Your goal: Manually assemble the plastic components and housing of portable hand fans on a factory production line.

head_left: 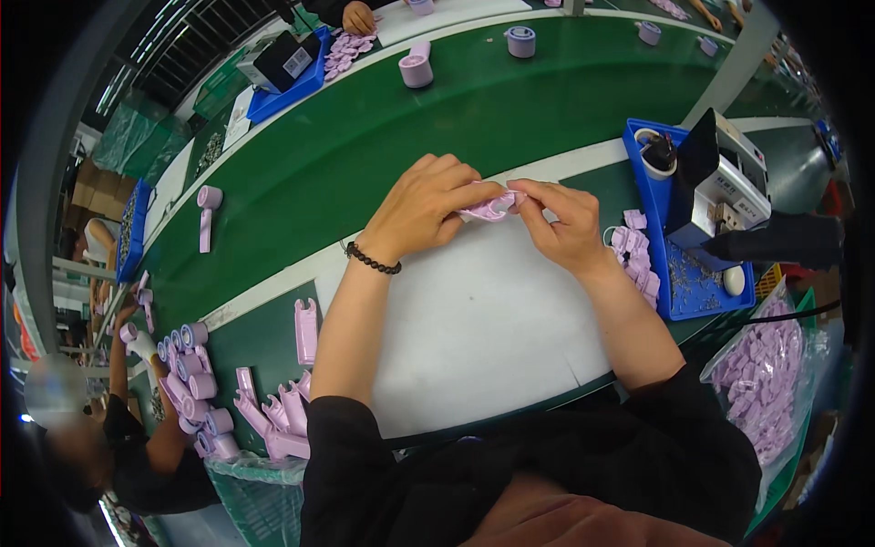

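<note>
A pink plastic part (488,211) with a curved notch is held up over the far edge of a white mat (474,337). My left hand (424,205), wearing a dark beaded bracelet on its wrist, has its fingers closed on the part's left side. At the opposite end, the thumb and forefinger of my right hand (561,219) pinch the part; whether a smaller piece sits between those fingertips is hidden. Small pink plastic pieces (635,260) are heaped beside my right wrist. Left of my left forearm lie several long pink handle shells (287,410).
A blue tray (649,187) at right holds small screws and a black-and-white device (729,196). Beyond the mat runs a green conveyor belt (319,169) carrying pink assemblies (416,68). Round-headed pink parts (196,383) are piled at left, near a co-worker (155,456). A bag of pink pieces (761,383) stands lower right.
</note>
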`<state>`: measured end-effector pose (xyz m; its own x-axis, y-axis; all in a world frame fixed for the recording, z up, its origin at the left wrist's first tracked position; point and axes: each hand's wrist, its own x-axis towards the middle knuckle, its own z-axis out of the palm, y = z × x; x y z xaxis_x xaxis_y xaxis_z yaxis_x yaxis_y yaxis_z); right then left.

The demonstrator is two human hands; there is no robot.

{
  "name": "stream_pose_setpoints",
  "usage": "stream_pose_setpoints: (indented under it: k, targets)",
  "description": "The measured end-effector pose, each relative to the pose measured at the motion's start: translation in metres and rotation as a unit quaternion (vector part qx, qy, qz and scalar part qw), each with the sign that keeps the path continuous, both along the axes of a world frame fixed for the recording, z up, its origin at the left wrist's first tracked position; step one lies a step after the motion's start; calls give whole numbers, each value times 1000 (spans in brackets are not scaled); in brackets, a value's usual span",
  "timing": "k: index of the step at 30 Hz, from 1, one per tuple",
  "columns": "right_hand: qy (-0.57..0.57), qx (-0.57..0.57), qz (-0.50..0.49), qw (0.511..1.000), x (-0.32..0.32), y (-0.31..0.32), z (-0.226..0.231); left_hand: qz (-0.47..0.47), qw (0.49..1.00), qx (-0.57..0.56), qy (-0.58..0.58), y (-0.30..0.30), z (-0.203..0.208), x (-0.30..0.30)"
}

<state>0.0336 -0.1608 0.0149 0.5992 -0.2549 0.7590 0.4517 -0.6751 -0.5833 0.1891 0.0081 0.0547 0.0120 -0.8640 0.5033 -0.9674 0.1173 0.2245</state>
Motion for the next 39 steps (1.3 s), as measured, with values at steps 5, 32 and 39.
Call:
stream_pose_setpoints:
  k: [5, 32, 39]
  targets:
    - [25, -43, -7, 999, -1, 3, 0, 47, 997, 14, -62, 11, -7, 4]
    - [78, -141, -49, 986, -14, 18, 11, 43, 995, -5, -95, 15, -19, 8]
    - [66, -145, -54, 986, -13, 20, 15, 40, 994, -9, -99, 14, -17, 7]
